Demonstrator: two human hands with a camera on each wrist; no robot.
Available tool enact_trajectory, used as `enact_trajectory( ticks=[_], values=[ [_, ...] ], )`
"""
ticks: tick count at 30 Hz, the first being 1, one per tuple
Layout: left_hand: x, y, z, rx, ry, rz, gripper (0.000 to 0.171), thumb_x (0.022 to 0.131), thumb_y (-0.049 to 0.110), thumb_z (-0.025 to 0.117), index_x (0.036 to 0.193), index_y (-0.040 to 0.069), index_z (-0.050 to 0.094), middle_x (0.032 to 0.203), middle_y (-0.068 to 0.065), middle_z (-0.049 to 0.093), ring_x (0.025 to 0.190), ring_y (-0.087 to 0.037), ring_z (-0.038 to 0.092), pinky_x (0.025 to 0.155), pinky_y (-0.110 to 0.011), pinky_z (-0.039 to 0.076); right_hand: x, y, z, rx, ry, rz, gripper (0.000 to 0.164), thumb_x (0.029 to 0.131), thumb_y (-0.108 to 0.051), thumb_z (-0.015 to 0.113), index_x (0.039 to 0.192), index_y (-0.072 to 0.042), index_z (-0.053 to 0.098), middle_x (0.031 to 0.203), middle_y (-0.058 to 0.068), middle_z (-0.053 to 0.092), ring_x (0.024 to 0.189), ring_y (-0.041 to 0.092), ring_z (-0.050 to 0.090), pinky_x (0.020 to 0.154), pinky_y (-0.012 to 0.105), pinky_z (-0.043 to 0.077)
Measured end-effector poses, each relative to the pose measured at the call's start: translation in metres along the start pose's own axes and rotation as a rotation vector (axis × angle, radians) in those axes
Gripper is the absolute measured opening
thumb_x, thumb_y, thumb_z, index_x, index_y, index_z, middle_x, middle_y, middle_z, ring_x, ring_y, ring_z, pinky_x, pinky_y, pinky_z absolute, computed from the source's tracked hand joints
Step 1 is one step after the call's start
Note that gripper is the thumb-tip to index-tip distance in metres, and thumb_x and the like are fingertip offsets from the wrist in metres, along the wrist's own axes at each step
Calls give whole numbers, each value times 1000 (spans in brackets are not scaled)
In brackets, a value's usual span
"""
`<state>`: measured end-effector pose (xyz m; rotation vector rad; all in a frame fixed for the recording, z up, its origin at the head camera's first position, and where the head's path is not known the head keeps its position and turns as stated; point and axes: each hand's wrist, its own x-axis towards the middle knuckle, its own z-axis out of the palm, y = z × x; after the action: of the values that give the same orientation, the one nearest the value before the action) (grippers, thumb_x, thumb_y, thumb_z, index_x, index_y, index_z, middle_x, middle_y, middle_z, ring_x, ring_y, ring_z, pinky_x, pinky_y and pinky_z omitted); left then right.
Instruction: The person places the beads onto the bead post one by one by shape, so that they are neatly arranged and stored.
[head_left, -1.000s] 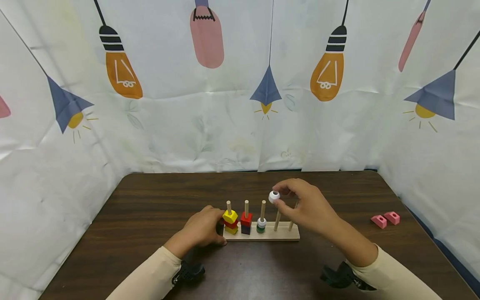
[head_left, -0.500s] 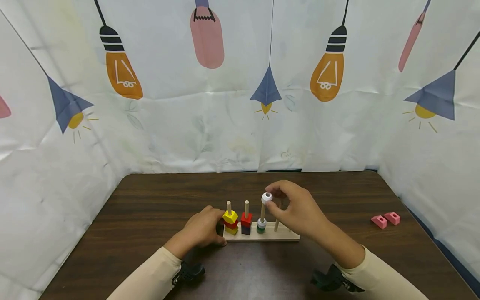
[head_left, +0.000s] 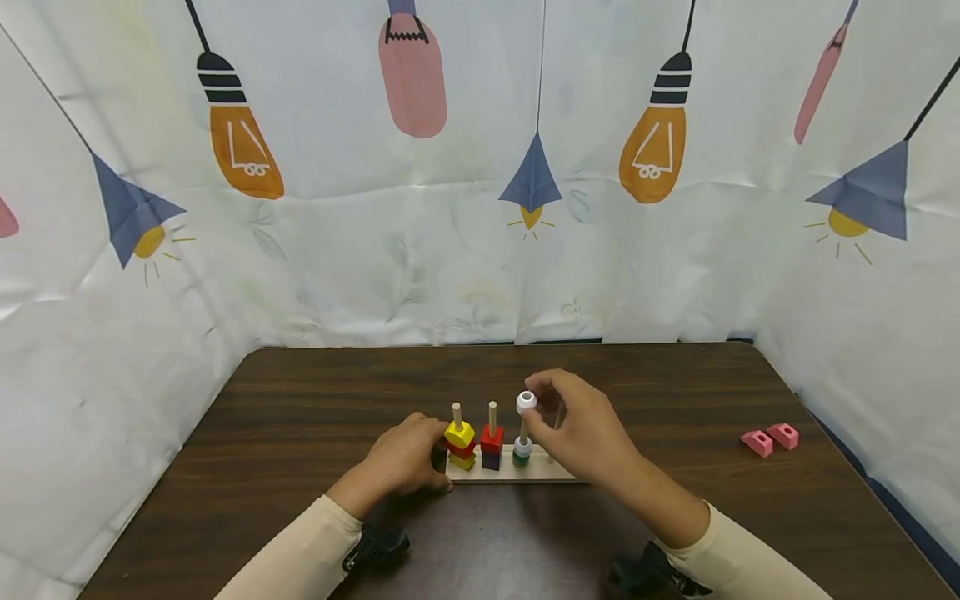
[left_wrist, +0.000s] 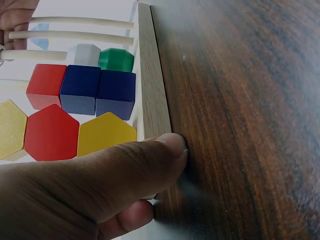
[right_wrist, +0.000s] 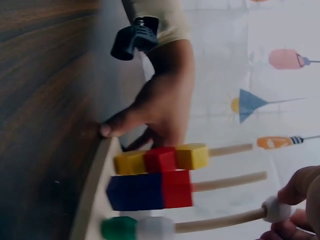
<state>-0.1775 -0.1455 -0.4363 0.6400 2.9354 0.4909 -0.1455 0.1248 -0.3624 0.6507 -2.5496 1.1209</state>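
Note:
My left hand (head_left: 405, 454) grips the left end of a wooden peg board (head_left: 536, 475), thumb on its front edge. Between the thumb and fingers of my right hand (head_left: 585, 429) is a white bead (head_left: 527, 402), pinched at the top of the third peg (right_wrist: 220, 222). Lower on that peg sit another white bead (left_wrist: 83, 55) and a green bead (left_wrist: 116, 60). Yellow and red six-sided blocks (left_wrist: 52, 132) are stacked on the first peg. The second peg carries a red cube (left_wrist: 46, 86) over two dark blue cubes (left_wrist: 80, 89).
Two pink blocks with holes (head_left: 770, 439) lie on the brown table (head_left: 322, 392), off to the right. Two bare pegs (left_wrist: 82, 37) stand at the board's right end, partly behind the right hand. A white printed curtain (head_left: 465, 267) hangs behind the table.
My right hand has carried the white bead left from near the fourth peg to the third peg's top, then slightly down. The left hand has stayed put.

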Motion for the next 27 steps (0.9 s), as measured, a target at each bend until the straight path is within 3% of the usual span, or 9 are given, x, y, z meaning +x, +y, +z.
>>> enact_trajectory(
  ticks=[6,18,27],
  values=[
    [0,0,0,-5,-1,3,55,63,34,98,109,23,70,100,7,67,103,-20,56,78,-46,52,-6,10,10,89,41,0,48,86,-5,81,128,-4,59,100,-5,64,85,19,64,68,29,52],
    [0,-1,1,2,-1,-3,54,63,35,98,108,23,70,98,9,66,103,-20,56,78,-46,52,-14,24,29,170,81,65,88,82,0,82,151,-2,29,100,-4,65,85,13,63,79,32,55],
    [0,0,2,6,-3,-10,56,63,35,98,109,21,70,98,8,65,103,-20,56,78,-46,52,-22,36,45,194,51,130,98,78,4,84,153,0,21,95,-4,65,83,14,64,78,30,55]
  ],
)
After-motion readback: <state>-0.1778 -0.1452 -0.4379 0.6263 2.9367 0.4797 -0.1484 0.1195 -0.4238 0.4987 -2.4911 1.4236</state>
